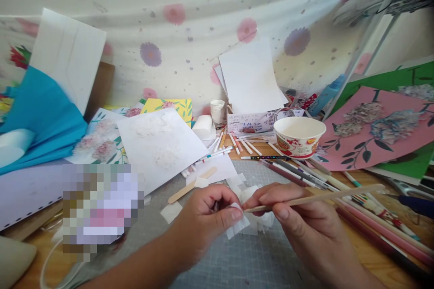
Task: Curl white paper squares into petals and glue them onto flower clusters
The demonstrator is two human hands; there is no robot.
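My left hand (212,221) pinches a small piece of white tissue paper (238,227) between thumb and fingers, over the grey cutting mat (233,264). Held in my right hand (298,216) is a thin wooden stick (325,195), its tip touching the paper at my left fingertips. The stick's other end points to the right. More small tissue squares (262,222) lie on the mat behind and beneath both hands, partly hidden by them. A flat wooden craft stick (191,186) rests on the mat beyond my left hand, with a paper square (172,211) near it.
A white sheet with crumpled paper bits (162,144) lies at the back left. A paper bowl (299,137) stands behind my right hand. Several pens and brushes (376,235) cover the right side, beside pink flower artwork (379,131). Stacked paper cups (217,112) stand at the back.
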